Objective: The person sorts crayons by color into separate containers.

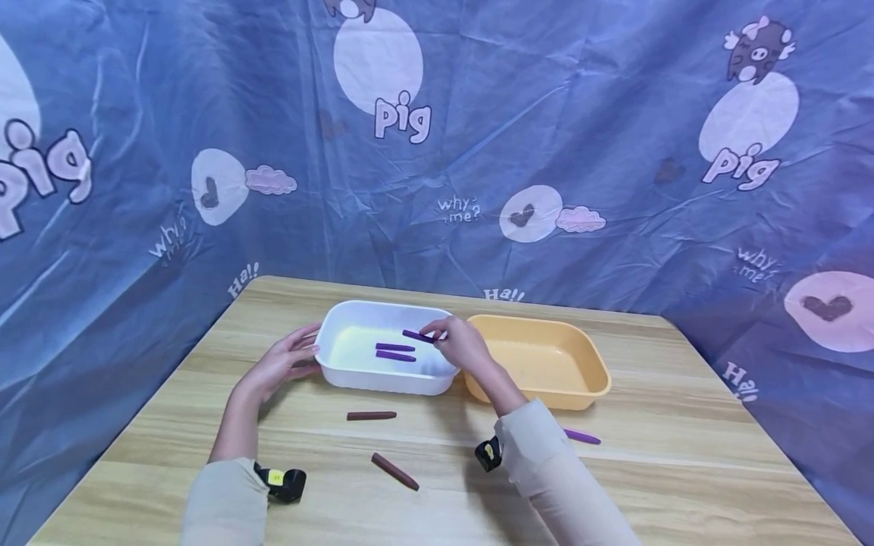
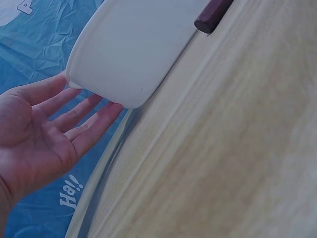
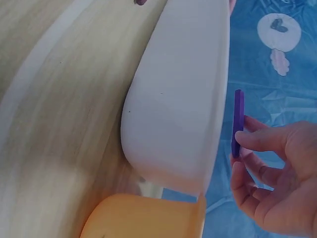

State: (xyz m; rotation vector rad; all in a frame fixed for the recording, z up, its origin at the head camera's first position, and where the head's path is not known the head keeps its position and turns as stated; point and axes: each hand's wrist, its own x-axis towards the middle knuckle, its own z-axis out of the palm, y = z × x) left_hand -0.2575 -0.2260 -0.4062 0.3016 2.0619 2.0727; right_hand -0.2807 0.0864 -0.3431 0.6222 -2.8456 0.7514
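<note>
- At far left, a pale sleeve (image 1: 227, 500) covers my left forearm, a black wrist camera (image 1: 287, 485) strapped at its edge.
- My left grip (image 1: 283, 362) is loose, grasping nothing, its fingers spread and fairly straight with the tips touching the end wall of a white bin (image 1: 389, 383).
- The white bin sits upright on the wood-grain table (image 1: 683, 425), its front wall facing me.
- A brown stick (image 1: 371, 415) lies crosswise on the table in front of the white bin; nearer me, a second brown stick (image 1: 395, 472) lies at a slant.
- Inside the white bin, one purple stick (image 1: 395, 347) and another purple stick (image 1: 396, 356) rest just beside each other on the floor.
- Over the bin's right half, a third purple stick (image 1: 414, 335) is held above the rim, pinched between the thumb and fingers of my right grip (image 1: 464, 346).
- A second pale sleeve (image 1: 546, 455) reaches in from the lower right, crossing in front of a yellow-orange bin (image 1: 567, 398) that stands just beside the white one.
- At right, a fourth purple stick (image 1: 583, 437) lies on the table in front of the yellow-orange bin, partly hidden by my sleeve.
</note>
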